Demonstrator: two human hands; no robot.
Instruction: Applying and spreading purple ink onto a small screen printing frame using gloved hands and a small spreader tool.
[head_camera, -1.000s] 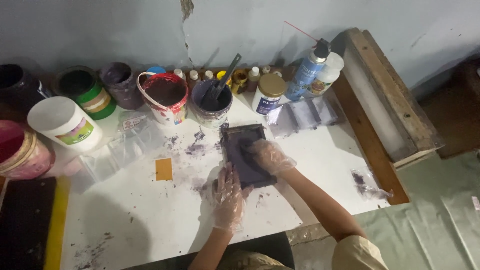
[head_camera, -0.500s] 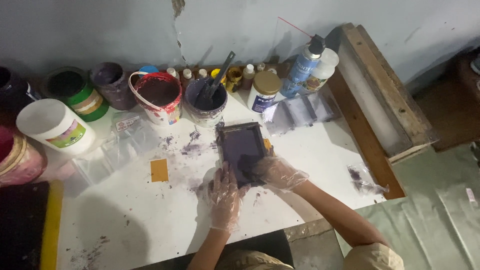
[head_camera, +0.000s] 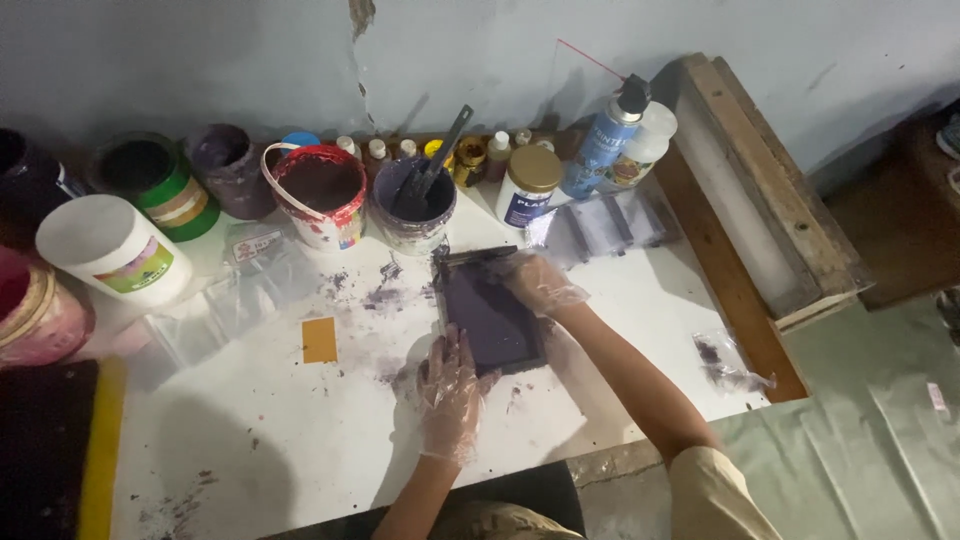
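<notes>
A: Centrally, in the middle of the frame, a small dark rectangular printing frame stained purple (head_camera: 490, 315) lies flat on the white paint-spattered table (head_camera: 300, 440). Where are the hands?

B: Both wear thin clear plastic gloves. Left hand (head_camera: 450, 390) sits at the frame's lower left corner, fingers spread and flat, fingertips touching the frame's edge. It presses; it does not clasp anything.

A: And the right?

B: Right hand (head_camera: 535, 282) lies on the frame's upper right corner, fingers curled over the top edge. Whether it grips the edge or a tool there, I cannot tell; a dark bar runs along that top edge under the fingers.

A: So the frame lies between the two hands, diagonally?

B: Yes, left hand low, right hand high, frame spanning the gap.

A: Surroundings?

B: Just above the frame, a grey tub of dark purple ink (head_camera: 413, 205) with a stirring stick (head_camera: 440, 150) standing in it. Left of that, a white bucket with a red rim (head_camera: 320, 195). Right of it, a white jar with a gold lid (head_camera: 528, 185) and a blue spray can (head_camera: 605, 145). A small orange-yellow paper square (head_camera: 320, 340) lies left of the frame, apart from it. A wooden screen frame (head_camera: 760, 190) leans at the right.
</notes>
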